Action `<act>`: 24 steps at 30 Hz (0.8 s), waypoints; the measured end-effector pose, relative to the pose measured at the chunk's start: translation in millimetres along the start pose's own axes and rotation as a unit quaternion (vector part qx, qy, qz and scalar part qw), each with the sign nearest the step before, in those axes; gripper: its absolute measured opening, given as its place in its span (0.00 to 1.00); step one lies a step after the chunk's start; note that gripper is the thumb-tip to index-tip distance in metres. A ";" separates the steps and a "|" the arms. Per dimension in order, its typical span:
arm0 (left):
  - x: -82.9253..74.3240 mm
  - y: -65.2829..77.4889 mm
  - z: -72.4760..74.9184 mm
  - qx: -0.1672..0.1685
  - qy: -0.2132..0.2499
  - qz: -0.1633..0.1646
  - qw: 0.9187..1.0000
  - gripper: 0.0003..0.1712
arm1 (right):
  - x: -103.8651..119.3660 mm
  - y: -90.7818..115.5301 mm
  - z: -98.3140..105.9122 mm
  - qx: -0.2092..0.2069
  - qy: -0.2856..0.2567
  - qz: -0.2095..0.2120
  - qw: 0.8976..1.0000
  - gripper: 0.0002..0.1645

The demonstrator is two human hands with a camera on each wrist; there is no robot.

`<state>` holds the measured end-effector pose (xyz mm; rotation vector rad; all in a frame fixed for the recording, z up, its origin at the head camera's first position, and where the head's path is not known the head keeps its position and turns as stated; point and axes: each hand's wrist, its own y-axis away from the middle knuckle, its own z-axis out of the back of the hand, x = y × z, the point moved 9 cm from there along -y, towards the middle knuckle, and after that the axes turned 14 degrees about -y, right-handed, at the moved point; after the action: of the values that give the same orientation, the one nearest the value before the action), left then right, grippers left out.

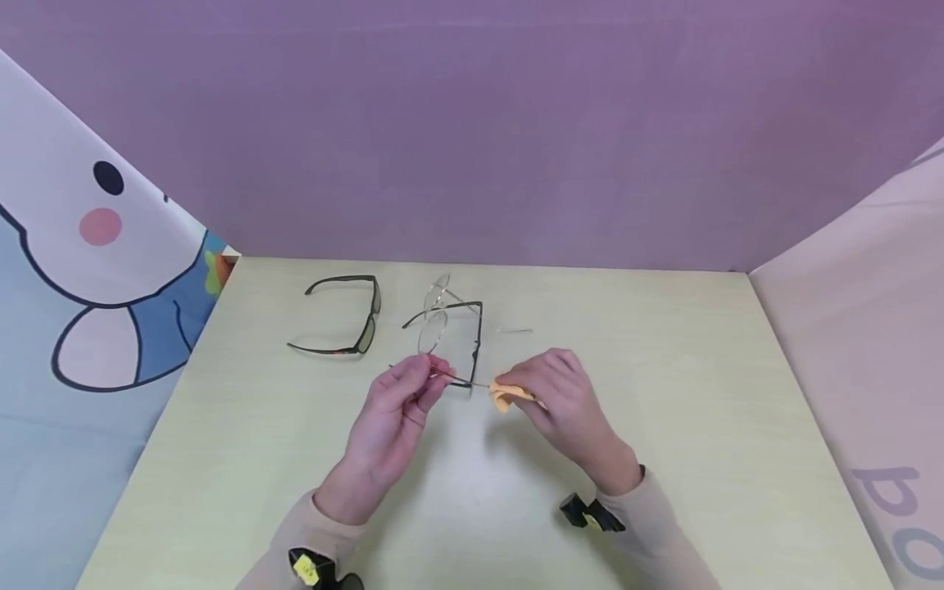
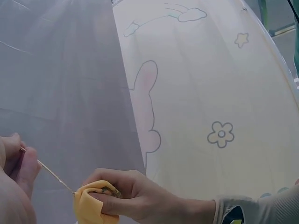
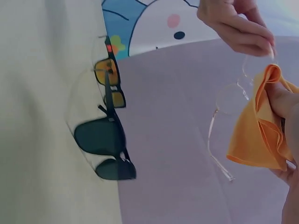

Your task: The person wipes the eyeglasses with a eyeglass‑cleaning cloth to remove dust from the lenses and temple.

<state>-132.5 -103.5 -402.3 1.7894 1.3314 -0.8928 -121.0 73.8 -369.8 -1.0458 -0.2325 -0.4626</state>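
Note:
A pair of thin wire-framed eyeglasses [image 3: 211,135] with clear lenses is held up above the table. My left hand [image 1: 391,418] pinches it by one thin temple [image 2: 55,176], near the lens end. An orange cleaning cloth [image 3: 254,140] is folded over the other end of that temple, hiding its tip. My right hand [image 1: 564,406] pinches the cloth between thumb and fingers. In the right wrist view, the free temple hangs down with a clear tip [image 3: 228,175].
Beyond my hands, dark-framed glasses [image 1: 478,336] lie on the pale table [image 1: 664,352]. Farther left lie black sunglasses [image 1: 366,334]. A purple sheet [image 1: 487,139] stands behind the table, with printed cloths at both sides.

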 end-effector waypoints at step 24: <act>-10.9 3.6 -1.3 0.010 -0.037 -0.006 0.999 0.15 | 1.2 -4.7 4.6 0.004 -0.049 -0.015 0.999 0.19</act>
<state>-131.3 -108.2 -391.8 1.7486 1.2906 -0.9730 -122.1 75.6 -363.4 -1.0605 -0.3383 -0.4378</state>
